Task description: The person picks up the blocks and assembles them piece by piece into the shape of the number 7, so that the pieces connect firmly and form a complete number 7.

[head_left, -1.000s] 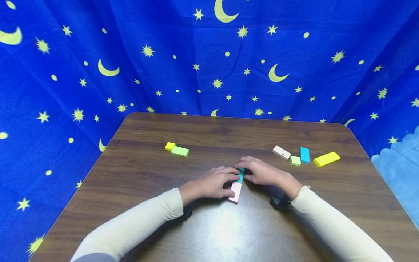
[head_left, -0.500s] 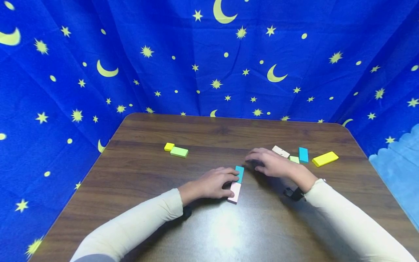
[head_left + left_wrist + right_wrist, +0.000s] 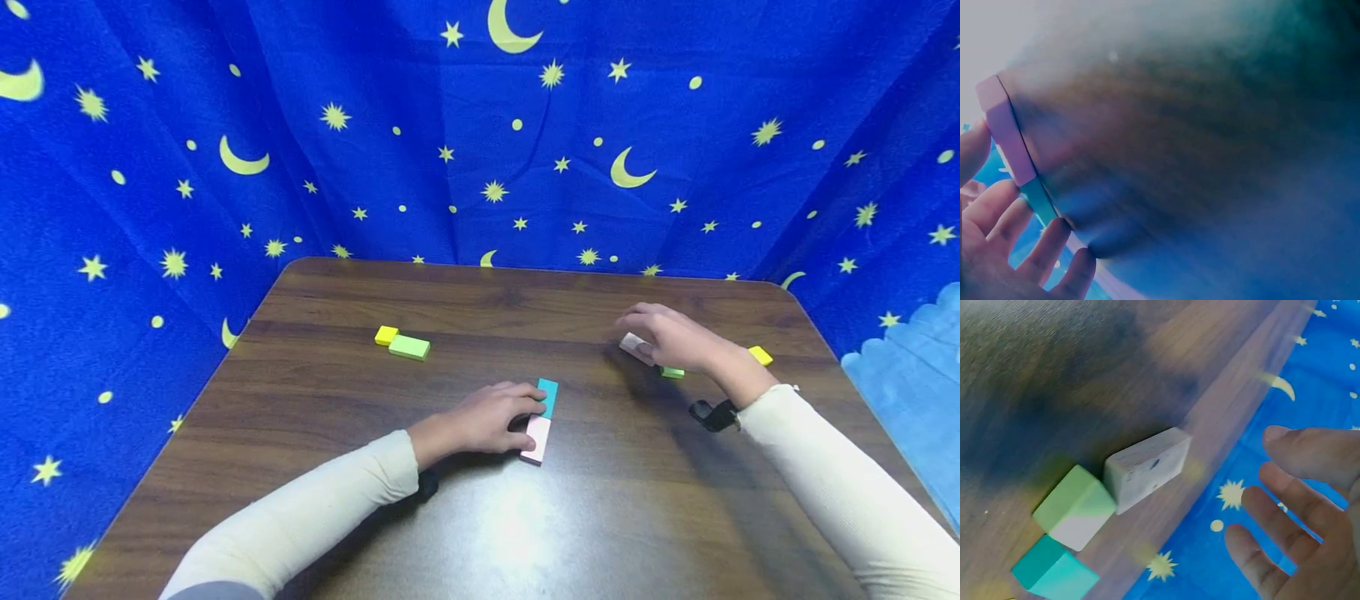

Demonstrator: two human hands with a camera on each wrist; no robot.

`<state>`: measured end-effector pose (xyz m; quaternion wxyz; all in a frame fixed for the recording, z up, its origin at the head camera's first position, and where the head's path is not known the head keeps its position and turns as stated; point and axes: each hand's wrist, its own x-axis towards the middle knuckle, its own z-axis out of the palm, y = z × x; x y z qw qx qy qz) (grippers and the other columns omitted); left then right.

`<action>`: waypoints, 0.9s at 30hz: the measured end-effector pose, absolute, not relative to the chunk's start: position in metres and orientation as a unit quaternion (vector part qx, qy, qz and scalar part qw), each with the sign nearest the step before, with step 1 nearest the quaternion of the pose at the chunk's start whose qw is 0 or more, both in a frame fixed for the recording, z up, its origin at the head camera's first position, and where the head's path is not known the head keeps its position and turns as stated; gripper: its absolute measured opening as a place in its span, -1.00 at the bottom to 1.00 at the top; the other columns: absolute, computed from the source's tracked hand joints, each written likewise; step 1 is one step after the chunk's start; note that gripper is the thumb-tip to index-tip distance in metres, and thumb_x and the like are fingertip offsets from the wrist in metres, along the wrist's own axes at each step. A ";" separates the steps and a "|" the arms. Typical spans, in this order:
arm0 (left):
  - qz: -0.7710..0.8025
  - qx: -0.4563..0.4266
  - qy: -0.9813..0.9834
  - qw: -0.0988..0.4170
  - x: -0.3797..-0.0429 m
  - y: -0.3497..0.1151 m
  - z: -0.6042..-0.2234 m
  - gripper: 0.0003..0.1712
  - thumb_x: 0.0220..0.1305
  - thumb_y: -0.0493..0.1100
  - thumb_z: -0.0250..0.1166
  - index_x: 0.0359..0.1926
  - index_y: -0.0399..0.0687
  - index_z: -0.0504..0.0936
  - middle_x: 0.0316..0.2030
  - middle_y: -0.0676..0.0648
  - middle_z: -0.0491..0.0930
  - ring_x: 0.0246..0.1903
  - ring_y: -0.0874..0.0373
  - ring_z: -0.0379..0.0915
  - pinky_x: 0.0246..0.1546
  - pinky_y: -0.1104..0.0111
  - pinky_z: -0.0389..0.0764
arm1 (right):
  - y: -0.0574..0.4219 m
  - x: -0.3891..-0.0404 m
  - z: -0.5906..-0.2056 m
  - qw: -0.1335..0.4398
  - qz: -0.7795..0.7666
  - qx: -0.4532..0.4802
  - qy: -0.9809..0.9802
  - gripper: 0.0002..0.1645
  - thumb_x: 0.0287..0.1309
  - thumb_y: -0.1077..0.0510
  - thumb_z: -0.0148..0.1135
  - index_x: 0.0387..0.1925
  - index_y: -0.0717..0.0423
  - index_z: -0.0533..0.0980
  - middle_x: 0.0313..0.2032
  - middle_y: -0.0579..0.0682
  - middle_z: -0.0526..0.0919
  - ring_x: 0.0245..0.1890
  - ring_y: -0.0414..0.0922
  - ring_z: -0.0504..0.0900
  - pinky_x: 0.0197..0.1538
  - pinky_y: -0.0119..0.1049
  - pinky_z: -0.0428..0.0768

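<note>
A turquoise block (image 3: 551, 393) and a pale pink block (image 3: 538, 433) lie end to end on the table, forming one line. My left hand (image 3: 487, 419) rests against their left side, thumb on the pink block and fingertips on the turquoise one. My right hand (image 3: 681, 340) hovers over the right group with relaxed fingers, holding nothing. Below it is a whitish block (image 3: 1154, 465) with dark marks, apart from the fingers in the right wrist view. Beside that block are a light green block (image 3: 1075, 506) and a turquoise block (image 3: 1054, 572); the hand hides the latter in the head view.
On the left of the wooden table (image 3: 480, 308) a small yellow block (image 3: 386, 335) adjoins a light green block (image 3: 409, 347). Past my right wrist a yellow block (image 3: 761, 356) is partly hidden. A blue curtain (image 3: 420, 125) with moons and stars surrounds the table's back and sides.
My right hand has left the turquoise block in the middle and moved right and away from me, over the whitish block. The left hand stays at the joined blocks.
</note>
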<state>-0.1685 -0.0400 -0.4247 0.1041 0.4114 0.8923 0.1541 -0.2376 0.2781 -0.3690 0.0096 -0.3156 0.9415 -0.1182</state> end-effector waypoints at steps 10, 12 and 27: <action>0.146 0.412 0.893 0.104 -0.169 -0.040 -0.426 -0.36 0.27 0.11 0.33 0.32 0.01 0.51 0.40 0.05 0.40 0.37 0.03 0.34 0.38 0.15 0.39 | 0.289 -0.246 -0.386 0.022 -0.100 -0.296 0.950 -0.64 0.21 0.38 0.17 0.06 0.29 0.59 -0.03 0.26 0.66 -0.01 0.19 0.63 0.05 0.14 0.58; 0.144 0.412 0.894 0.106 -0.168 -0.039 -0.427 -0.36 0.28 0.12 0.33 0.32 0.02 0.50 0.40 0.06 0.39 0.38 0.04 0.34 0.38 0.15 0.39 | 0.292 -0.248 -0.389 0.019 -0.099 -0.298 0.949 -0.65 0.21 0.38 0.18 0.04 0.32 0.60 -0.07 0.25 0.67 -0.06 0.15 0.64 0.01 0.11 0.59; 0.137 0.410 0.895 0.111 -0.170 -0.039 -0.424 -0.35 0.28 0.12 0.33 0.33 0.04 0.49 0.40 0.07 0.39 0.39 0.04 0.32 0.40 0.16 0.37 | 0.297 -0.258 -0.407 0.027 -0.116 -0.255 0.960 -0.62 0.09 0.32 0.27 0.01 0.27 0.61 -0.16 0.24 0.67 -0.22 0.08 0.64 -0.10 0.08 0.60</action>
